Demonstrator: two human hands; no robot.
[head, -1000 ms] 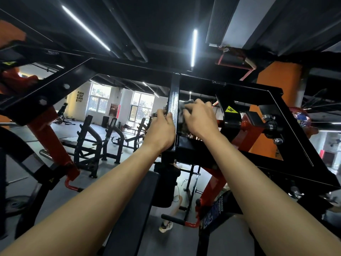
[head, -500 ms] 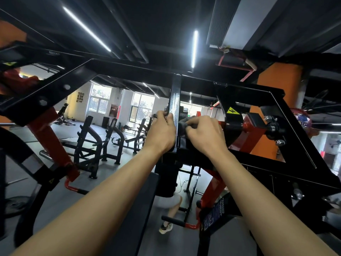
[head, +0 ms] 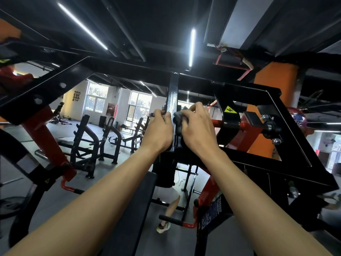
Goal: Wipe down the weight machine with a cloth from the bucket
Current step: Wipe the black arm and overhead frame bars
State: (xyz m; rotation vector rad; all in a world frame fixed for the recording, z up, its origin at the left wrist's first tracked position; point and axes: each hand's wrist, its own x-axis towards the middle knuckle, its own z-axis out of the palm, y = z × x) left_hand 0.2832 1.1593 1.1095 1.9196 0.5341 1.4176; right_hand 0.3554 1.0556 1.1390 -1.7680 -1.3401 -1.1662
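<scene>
left hand (head: 160, 130) curled tight round the black upright post (head: 172, 100), right hand (head: 198, 129) bunching the grey cloth (head: 178, 116) against it.

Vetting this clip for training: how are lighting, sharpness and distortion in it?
Head view: wide-angle bending bows the black frame; the strip light and windows blow out; left hand, right hand and grey cloth at the black post are sharp and evenly lit.
</scene>
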